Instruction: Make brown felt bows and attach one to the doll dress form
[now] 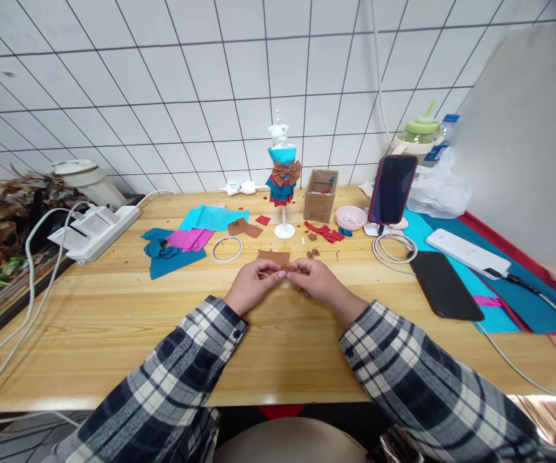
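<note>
My left hand (257, 281) and my right hand (317, 279) meet over the middle of the table, fingertips pinched together on a small piece of brown crepe paper (286, 265). Most of that piece is covered by my fingers. Just beyond them lies a flat brown paper strip (272, 256). Farther back stands a small white dress form (278, 134) on a round base, wearing a blue and red paper dress with a brown bow (286, 172). Brown scraps (312, 253) and red paper pieces (324, 231) lie to the right of it.
Left are a white ring (227, 249), blue paper (176, 258), pink paper (191, 240) and a power strip (99, 235). A cardboard box (321, 198), pink bowl (351, 217) and propped phone (392, 190) stand at back right. A black phone (444, 286), power bank (468, 253) and cables lie right.
</note>
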Demonstrator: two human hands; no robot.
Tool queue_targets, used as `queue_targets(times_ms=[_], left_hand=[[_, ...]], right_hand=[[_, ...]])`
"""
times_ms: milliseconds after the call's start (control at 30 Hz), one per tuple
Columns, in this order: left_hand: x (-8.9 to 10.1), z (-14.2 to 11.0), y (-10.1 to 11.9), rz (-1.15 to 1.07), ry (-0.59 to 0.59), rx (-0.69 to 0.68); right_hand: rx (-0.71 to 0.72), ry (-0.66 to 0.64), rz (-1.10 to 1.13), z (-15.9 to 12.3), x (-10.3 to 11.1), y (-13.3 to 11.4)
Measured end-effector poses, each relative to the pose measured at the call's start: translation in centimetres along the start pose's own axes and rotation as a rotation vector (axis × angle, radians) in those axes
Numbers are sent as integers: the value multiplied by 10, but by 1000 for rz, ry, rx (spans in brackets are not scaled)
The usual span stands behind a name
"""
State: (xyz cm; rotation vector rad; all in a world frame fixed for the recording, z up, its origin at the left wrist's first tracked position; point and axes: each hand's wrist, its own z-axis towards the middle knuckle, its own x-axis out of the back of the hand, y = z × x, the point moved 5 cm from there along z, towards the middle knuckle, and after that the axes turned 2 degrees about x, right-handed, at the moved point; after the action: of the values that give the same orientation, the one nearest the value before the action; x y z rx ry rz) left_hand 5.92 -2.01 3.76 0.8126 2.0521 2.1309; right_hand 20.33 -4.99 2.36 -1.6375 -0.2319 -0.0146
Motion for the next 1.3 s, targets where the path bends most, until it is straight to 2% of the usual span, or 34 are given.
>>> queue_targets(times_ms=[100, 367, 467, 567, 667, 733, 833, 933, 1033, 1133, 1300], left_hand=[[0, -1, 1, 103, 17, -33], [1, -2, 2, 42, 49, -28], [0, -3, 4, 41, 54, -20], [-1, -4, 2, 61, 53, -21], [4, 1, -1, 191, 101, -94], [11, 9, -3, 361, 165, -199], [24, 26, -4, 568, 256, -315], [28, 41, -4, 719, 235, -386], [28, 44, -4, 794, 178, -417], [27, 38, -4, 862, 171, -421], [31, 35, -8, 940, 199, -320]], right_hand=[[-5, -4, -29, 1, 1, 1], [-50, 28, 21, 0, 1, 5], [-53, 70, 57, 1, 8, 3], [3, 175, 2, 4, 35, -1], [64, 377, -276, 6, 77, -4], [-21, 429, -489, 7, 99, 2], [-149, 402, -648, 8, 112, 15], [-206, 393, -757, 6, 110, 17], [-226, 459, -865, 0, 108, 8], [-118, 479, -913, -2, 101, -5], [180, 168, -960, 1, 56, -12]])
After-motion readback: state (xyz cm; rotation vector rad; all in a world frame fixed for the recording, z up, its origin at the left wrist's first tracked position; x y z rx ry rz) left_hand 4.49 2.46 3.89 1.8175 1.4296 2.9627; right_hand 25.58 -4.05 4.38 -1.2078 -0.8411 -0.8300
